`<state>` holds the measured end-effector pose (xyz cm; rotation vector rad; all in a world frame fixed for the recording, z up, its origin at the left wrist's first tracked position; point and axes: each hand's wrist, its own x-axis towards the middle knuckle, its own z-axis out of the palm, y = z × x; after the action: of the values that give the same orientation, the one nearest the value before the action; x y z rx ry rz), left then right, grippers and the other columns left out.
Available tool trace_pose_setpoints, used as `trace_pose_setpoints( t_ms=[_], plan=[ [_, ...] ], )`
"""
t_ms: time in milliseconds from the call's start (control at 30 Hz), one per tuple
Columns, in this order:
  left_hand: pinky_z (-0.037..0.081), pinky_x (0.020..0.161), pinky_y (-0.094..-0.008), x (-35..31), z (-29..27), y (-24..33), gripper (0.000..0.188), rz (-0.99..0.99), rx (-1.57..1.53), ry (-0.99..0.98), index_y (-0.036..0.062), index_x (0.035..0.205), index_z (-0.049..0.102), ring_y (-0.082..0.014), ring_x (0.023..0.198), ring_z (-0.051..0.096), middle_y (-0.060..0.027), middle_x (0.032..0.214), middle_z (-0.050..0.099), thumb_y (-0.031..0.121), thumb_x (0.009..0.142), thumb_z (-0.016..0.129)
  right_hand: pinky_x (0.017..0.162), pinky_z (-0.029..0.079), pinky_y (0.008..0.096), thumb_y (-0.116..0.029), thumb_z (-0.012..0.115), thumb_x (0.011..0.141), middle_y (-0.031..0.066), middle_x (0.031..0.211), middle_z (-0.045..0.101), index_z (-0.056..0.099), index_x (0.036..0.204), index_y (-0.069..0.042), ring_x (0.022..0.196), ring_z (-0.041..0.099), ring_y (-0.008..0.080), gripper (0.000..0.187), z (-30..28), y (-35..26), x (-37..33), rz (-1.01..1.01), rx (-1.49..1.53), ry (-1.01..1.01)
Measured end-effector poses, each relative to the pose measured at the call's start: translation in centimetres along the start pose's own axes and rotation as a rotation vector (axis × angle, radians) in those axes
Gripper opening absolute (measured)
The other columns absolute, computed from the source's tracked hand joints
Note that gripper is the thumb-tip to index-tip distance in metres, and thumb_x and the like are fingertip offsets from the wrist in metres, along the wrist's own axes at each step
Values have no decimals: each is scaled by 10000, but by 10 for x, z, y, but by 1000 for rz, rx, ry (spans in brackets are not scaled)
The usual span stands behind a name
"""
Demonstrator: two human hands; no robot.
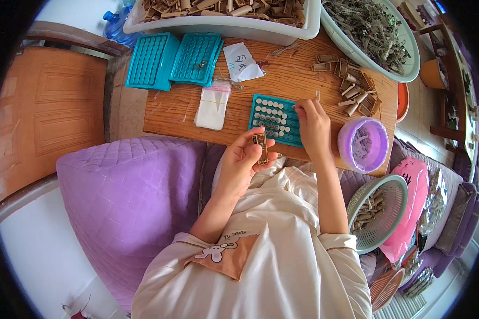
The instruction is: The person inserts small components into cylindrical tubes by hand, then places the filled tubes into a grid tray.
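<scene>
My left hand holds a small brown rectangular piece, shaped like a narrow open frame, upright between thumb and fingers. Just beyond it lies a teal tray with rows of round wells. Small white discs fill many wells on its left side, and a few lower ones look grey. Over the tray's right side, my right hand has thumb and fingertips pinched together. Whatever is between those fingertips is too small to make out.
Loose brown pieces lie right of the tray, near a purple bowl. Left stand teal tray stacks and white plastic bags. A white bin and a green basket line the back; another basket sits right.
</scene>
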<state>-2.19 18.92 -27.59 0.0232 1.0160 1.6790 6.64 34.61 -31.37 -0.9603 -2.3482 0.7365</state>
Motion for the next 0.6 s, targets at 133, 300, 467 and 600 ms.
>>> trace_pose_setpoints(
  t_ms=[133,300,467,600],
  plan=[
    [519,609,-243,0,0,0,370,-40,13,-22,48,1139,406,-166,754,592,-120,967,540,165,810,526,610,438,346,-27,566,688,78,748,512,549,792,-49,723,527,256,108,-4,-4,0,-47,-57,46],
    [521,608,-247,-1,1,0,373,-59,13,-54,42,1139,405,-172,754,594,-121,961,541,163,809,528,614,435,349,-33,570,685,87,741,507,543,780,-49,725,524,262,100,-2,2,1,-80,-127,11],
    [523,608,-249,-2,0,-1,388,-73,20,-50,34,1148,398,-174,753,594,-122,958,540,160,807,532,619,430,352,-35,575,677,94,733,500,530,754,-45,731,519,265,90,-3,4,5,-62,-109,-15],
    [523,606,-248,-3,1,0,411,-78,34,-56,27,1164,386,-173,755,595,-121,964,542,162,805,534,583,428,326,2,569,670,116,721,539,515,770,-14,650,541,276,115,-10,8,9,11,-18,-92]
  ],
)
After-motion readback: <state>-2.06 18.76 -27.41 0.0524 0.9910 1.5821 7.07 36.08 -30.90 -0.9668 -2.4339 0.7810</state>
